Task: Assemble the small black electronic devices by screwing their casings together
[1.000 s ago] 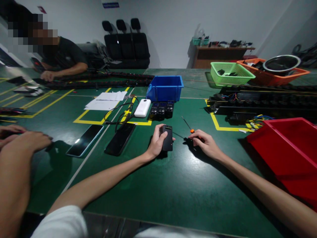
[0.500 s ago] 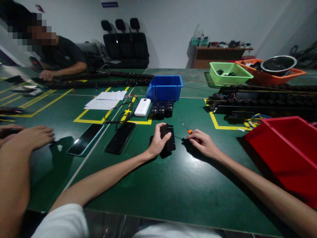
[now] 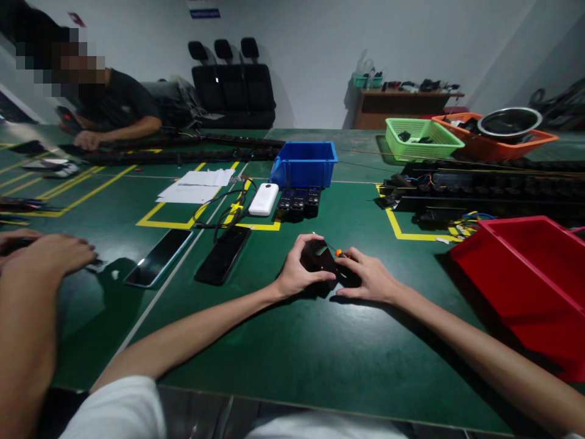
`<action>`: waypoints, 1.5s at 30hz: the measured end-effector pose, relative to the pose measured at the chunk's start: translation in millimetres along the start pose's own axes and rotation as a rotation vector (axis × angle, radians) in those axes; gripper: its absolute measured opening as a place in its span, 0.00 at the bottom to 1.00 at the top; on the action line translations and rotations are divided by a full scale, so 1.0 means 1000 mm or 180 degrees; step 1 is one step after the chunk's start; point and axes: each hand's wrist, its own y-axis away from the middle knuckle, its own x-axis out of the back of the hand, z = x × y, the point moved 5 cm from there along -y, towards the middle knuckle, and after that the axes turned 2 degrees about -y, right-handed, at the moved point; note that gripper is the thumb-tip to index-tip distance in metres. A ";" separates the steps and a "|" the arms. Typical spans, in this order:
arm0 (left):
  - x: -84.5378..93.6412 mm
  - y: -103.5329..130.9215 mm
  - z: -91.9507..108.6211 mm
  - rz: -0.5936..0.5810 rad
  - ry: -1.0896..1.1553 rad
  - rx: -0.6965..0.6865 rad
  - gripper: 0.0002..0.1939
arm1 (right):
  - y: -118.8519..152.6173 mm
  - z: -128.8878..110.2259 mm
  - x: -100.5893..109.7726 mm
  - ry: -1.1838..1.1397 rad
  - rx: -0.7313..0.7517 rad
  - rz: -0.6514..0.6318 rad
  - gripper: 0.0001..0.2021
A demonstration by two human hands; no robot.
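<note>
In the head view, my left hand (image 3: 297, 271) is closed around a black box-shaped device (image 3: 319, 256), thumb along its near side. A small greenish patch shows on the device's upper face. Close against its right side, my right hand (image 3: 370, 275) holds a screwdriver (image 3: 339, 253) with an orange collar. Most of its handle is hidden by my fingers, and its thin shaft points up and left over the device. My right thumb and fingertips are near the device; whether they touch it I cannot tell.
Several black devices (image 3: 299, 202) stand before a blue bin (image 3: 305, 164), beside a white power bank (image 3: 264, 199). Two phones (image 3: 223, 256) lie to the left. A red bin (image 3: 525, 286) stands right. Another person's hand (image 3: 61, 256) is at the left edge; another person sits across the table.
My right hand has moved left with the screwdriver, up to the device. My left hand has turned the device, so a different face shows.
</note>
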 end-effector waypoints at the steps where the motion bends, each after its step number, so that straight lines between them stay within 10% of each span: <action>1: 0.000 0.000 0.002 -0.0007 -0.0117 -0.0095 0.40 | 0.000 -0.003 0.000 0.0071 -0.0060 0.0049 0.36; 45: -0.002 -0.004 -0.018 0.0027 0.0442 0.0513 0.32 | 0.001 0.002 0.010 -0.0515 -0.0736 0.0961 0.25</action>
